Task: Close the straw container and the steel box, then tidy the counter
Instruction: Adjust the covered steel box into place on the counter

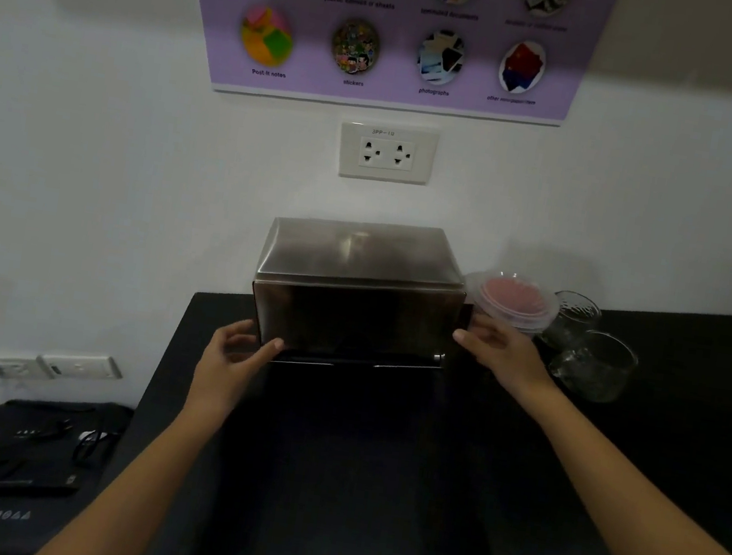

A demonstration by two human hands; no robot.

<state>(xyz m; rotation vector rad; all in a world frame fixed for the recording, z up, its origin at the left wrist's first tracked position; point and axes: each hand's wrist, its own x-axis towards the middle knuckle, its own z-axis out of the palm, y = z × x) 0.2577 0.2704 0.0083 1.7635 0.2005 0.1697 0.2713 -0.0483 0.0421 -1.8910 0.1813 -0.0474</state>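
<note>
I see the steel box (359, 288) at the back edge of the black counter (372, 490), against the wall, lid down. The left hand (230, 359) grips the box's lower left front corner, thumb on the front face, fingers around the side. The right hand (502, 350) lies open against the right side wall, fingers spread, clamping nothing. Just right of the box I note the straw container (513, 300), clear lid on, two glass jars (587, 348) beside it.
</note>
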